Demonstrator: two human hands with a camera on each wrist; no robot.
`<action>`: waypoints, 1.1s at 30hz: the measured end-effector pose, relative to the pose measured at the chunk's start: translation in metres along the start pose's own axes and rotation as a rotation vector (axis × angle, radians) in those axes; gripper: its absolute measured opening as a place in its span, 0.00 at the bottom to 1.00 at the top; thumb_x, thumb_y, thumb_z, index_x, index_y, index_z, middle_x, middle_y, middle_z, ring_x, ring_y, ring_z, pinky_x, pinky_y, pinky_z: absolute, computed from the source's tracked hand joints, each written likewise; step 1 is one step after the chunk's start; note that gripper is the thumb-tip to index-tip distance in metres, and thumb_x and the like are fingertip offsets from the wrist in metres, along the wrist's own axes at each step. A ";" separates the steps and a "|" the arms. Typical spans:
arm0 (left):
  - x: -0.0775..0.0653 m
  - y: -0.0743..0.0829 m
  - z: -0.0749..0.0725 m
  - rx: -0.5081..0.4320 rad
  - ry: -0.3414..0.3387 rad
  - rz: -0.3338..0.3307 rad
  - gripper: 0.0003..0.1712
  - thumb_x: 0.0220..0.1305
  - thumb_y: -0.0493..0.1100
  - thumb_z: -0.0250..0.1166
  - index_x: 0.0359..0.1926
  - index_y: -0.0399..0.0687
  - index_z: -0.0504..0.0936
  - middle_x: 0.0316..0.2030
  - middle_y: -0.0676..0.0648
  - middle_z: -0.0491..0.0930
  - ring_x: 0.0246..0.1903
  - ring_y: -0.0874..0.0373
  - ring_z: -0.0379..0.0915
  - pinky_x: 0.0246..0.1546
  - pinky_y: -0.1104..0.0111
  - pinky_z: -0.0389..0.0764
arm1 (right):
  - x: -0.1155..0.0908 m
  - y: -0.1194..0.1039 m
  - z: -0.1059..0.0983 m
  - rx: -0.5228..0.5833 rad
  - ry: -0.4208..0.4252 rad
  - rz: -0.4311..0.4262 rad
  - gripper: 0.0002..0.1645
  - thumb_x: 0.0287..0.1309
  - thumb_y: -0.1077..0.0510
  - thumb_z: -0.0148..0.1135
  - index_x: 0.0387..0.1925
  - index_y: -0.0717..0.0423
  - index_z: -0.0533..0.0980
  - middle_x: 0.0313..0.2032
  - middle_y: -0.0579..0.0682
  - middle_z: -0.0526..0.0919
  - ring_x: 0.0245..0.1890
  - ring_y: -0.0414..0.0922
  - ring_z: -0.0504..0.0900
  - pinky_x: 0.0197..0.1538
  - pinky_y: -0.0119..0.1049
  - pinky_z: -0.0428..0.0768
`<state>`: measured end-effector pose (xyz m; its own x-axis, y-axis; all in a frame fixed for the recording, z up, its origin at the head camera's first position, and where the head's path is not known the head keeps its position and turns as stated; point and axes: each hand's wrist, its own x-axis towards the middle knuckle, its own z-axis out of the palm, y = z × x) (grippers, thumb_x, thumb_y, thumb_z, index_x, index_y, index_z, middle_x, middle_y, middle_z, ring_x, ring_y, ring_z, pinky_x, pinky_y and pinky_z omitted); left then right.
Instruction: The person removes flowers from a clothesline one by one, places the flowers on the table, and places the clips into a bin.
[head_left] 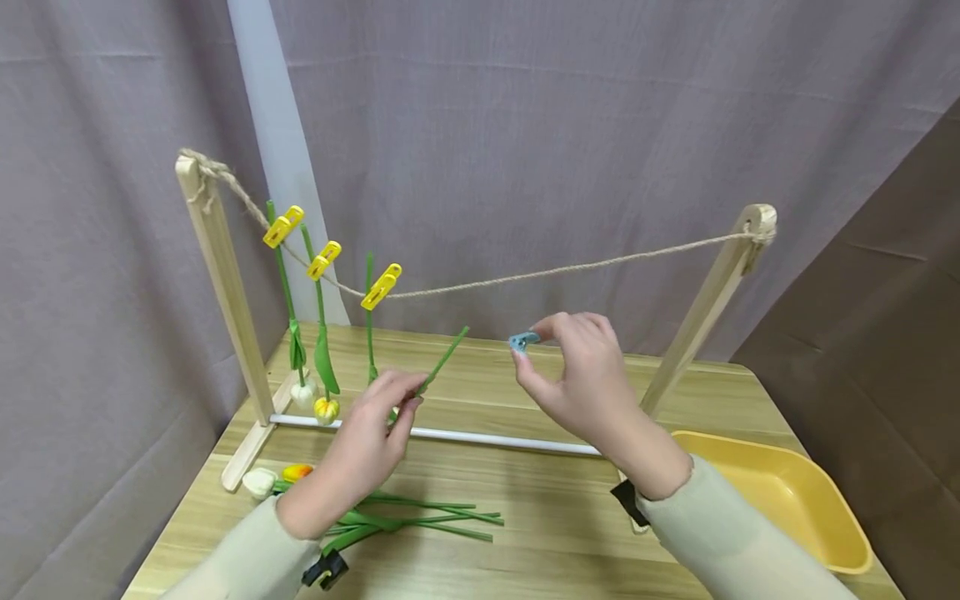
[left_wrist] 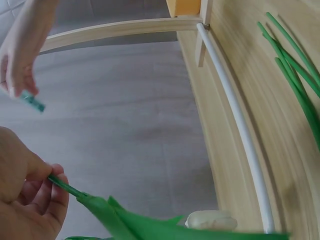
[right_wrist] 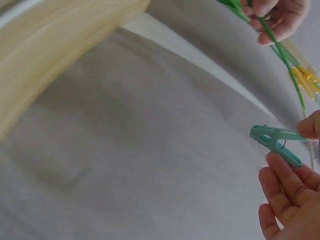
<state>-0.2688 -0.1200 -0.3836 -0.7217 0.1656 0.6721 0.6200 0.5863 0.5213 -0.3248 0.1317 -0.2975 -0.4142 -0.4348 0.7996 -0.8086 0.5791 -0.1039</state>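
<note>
Clothespin (head_left: 522, 341), teal, pinched at the fingertips of the right hand (head_left: 588, 379), near but apart from the green stem (head_left: 446, 358) that the left hand (head_left: 367, 429) pinches; both show below the twine (head_left: 525, 277) in the head view. Three yellow clips (head_left: 381, 287) grip stems along the twine's left part, two blooms (head_left: 326, 410) hanging down, third mostly hidden behind the left hand. Loose tulips (head_left: 375, 522) lie on the wooden table (head_left: 540, 533) near the left sleeve (head_left: 247, 558); yellow basin (head_left: 787, 496) at right.

Pale grey-green long sleeves (head_left: 735, 533), small black wrist fittings (head_left: 333, 564)
</note>
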 end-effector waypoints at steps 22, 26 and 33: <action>-0.021 -0.002 0.001 0.138 -0.406 0.069 0.22 0.63 0.25 0.58 0.56 0.43 0.79 0.40 0.51 0.77 0.33 0.63 0.70 0.31 0.73 0.76 | -0.103 0.041 -0.010 -0.042 -0.187 0.217 0.18 0.52 0.57 0.69 0.46 0.55 0.77 0.40 0.46 0.81 0.39 0.43 0.77 0.40 0.40 0.78; -0.028 -0.005 0.005 0.159 -0.488 0.077 0.23 0.62 0.25 0.58 0.57 0.43 0.79 0.39 0.50 0.78 0.33 0.62 0.72 0.32 0.73 0.78 | -0.119 0.044 -0.008 -0.056 -0.192 0.270 0.18 0.51 0.59 0.70 0.45 0.56 0.77 0.40 0.47 0.81 0.38 0.41 0.77 0.37 0.39 0.78; -0.038 -0.009 0.012 0.193 -0.590 0.027 0.27 0.57 0.22 0.61 0.57 0.43 0.79 0.41 0.48 0.80 0.37 0.60 0.76 0.35 0.71 0.80 | -0.144 0.049 -0.011 -0.049 -0.219 0.369 0.20 0.49 0.62 0.72 0.45 0.54 0.76 0.37 0.43 0.79 0.36 0.41 0.78 0.32 0.39 0.79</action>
<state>-0.2509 -0.1217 -0.4203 -0.7892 0.5604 0.2513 0.6134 0.6997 0.3662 -0.3002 0.2304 -0.4115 -0.7553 -0.3254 0.5689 -0.5707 0.7533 -0.3269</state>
